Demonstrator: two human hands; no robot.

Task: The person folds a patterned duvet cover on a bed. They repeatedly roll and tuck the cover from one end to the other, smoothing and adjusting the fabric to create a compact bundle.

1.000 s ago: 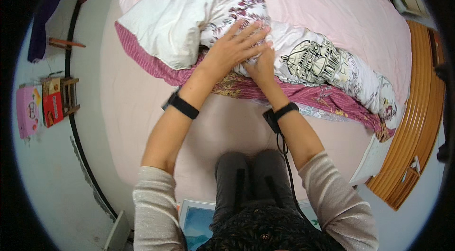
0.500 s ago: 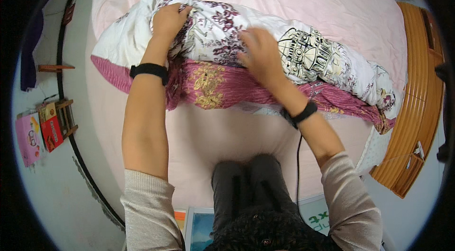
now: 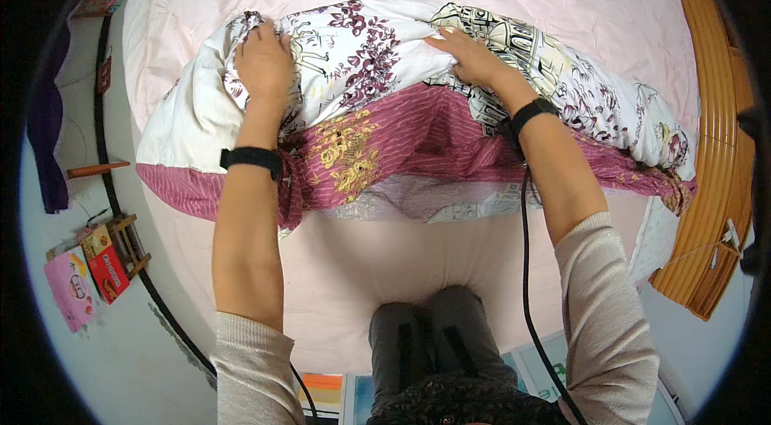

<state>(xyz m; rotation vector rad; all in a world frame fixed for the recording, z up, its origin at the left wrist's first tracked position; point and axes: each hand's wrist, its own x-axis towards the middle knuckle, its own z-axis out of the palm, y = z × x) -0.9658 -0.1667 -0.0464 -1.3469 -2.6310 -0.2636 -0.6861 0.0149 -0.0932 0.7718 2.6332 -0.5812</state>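
A bunched quilt [image 3: 418,116] lies across the bed in a long roll, its white side printed with dark purple flowers and black line drawings, its near side magenta with gold flowers. My left hand [image 3: 265,65] is on the roll's upper left part, fingers curled into the white cloth. Farther right, my right hand [image 3: 474,60] pinches the white cloth between thumb and fingers, and creases run toward it. The fingertips are partly hidden in the folds. Each wrist wears a black band [image 3: 251,160].
Pale pink bedding [image 3: 377,264] covers the bed around and under the quilt. A ribbed wooden board [image 3: 707,136] borders the right side. On the left are a pink box [image 3: 71,288], a red box [image 3: 107,271] and a purple curtain [image 3: 46,136]. A black cable [image 3: 526,264] hangs by my right arm.
My right hand has moved right and up the roll and closed on the cloth. The quilt's middle has lifted, showing more magenta. My left hand stays at its left part.
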